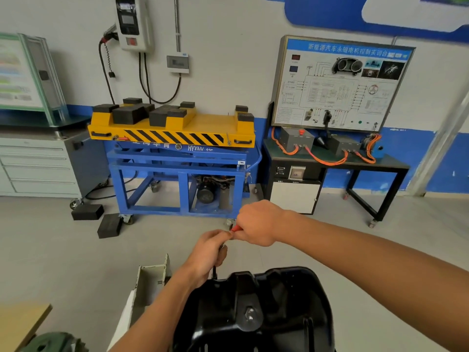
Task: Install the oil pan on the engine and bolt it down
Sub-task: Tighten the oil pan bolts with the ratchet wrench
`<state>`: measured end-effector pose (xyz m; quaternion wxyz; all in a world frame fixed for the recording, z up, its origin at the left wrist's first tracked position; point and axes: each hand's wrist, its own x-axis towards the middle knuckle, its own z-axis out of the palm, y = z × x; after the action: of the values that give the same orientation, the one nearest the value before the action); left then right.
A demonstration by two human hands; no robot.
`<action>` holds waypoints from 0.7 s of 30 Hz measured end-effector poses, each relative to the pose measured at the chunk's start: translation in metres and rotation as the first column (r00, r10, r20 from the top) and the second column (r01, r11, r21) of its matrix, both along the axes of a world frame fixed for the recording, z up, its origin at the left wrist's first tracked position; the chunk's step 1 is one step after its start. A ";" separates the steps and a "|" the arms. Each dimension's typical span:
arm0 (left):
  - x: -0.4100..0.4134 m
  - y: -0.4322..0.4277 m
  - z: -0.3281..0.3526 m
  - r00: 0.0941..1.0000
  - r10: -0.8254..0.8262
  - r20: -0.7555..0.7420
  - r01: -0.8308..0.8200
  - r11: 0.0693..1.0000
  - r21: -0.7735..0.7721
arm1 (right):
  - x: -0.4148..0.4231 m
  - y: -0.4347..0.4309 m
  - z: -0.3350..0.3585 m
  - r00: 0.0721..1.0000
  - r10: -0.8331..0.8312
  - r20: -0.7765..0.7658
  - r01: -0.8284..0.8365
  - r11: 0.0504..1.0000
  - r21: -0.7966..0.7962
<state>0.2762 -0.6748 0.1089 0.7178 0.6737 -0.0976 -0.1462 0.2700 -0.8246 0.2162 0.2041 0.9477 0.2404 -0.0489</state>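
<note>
The left forearm (152, 308) and the right forearm (368, 252) are bare as far as they show. The left hand (208, 252) and the right hand (256, 223) are bare as well.

Oil pan (256, 308): black and shiny, low in the middle.
Tool (215, 270): dark shaft standing up, tip on the pan's far edge, red handle (236, 227) on top.
Left grip (208, 252): fingers wrapped round the shaft, just over the pan.
Right grip (256, 224): holds the red handle, touching the left grip.
Blue cart (175, 154): behind, by the wall, yellow top with black blocks on it.
Floor (50, 250): two more black blocks (87, 212) near the cart.
</note>
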 end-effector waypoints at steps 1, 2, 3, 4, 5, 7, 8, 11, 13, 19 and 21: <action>0.001 -0.001 -0.001 1.000 0.024 0.000 -0.024 1.000 -0.009 | -0.001 0.000 0.003 1.000 0.001 -0.006 -0.001 1.000 0.006; 0.002 -0.002 -0.001 0.999 0.042 -0.005 -0.042 0.999 -0.012 | -0.002 0.000 0.006 1.000 0.002 -0.009 -0.002 1.000 -0.002; 0.003 -0.003 -0.001 0.998 0.058 -0.013 -0.058 0.998 -0.009 | -0.003 0.000 0.009 1.000 0.003 -0.016 -0.003 1.000 -0.021; 0.004 -0.004 -0.001 0.997 0.075 -0.022 -0.075 0.997 -0.002 | -0.005 0.001 0.012 1.000 0.002 -0.027 -0.004 0.999 -0.047; 0.005 -0.005 -0.001 0.995 0.094 -0.028 -0.094 0.996 0.002 | -0.005 0.003 0.013 0.999 0.000 -0.040 -0.003 0.997 -0.073; 0.006 -0.005 0.000 0.990 0.134 -0.036 -0.134 0.991 0.000 | -0.008 0.007 0.012 0.997 -0.012 -0.074 0.004 0.994 -0.106; 0.006 -0.005 0.000 0.988 0.149 -0.041 -0.149 0.989 -0.003 | -0.010 0.010 0.012 0.995 -0.022 -0.096 0.011 0.993 -0.116; 0.006 -0.004 -0.001 0.985 0.168 -0.037 -0.168 0.986 -0.003 | -0.016 0.020 0.008 0.983 -0.051 -0.177 0.040 0.997 -0.068; 0.007 -0.003 -0.001 0.983 0.184 -0.011 -0.184 0.983 0.010 | -0.018 0.029 0.003 0.956 -0.066 -0.287 0.068 0.998 -0.002; 0.005 0.000 -0.003 0.978 0.201 0.053 -0.202 0.979 0.008 | -0.013 0.044 -0.007 0.777 -0.214 -0.591 0.330 0.939 0.093; 0.004 0.000 -0.001 0.983 0.175 0.053 -0.176 0.984 0.009 | -0.012 0.040 -0.006 0.767 -0.233 -0.598 0.360 0.927 0.100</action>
<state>0.2800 -0.6747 0.1076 0.7205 0.6881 -0.0555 -0.0655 0.2576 -0.7842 0.2098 0.0105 0.9300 0.1409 -0.3394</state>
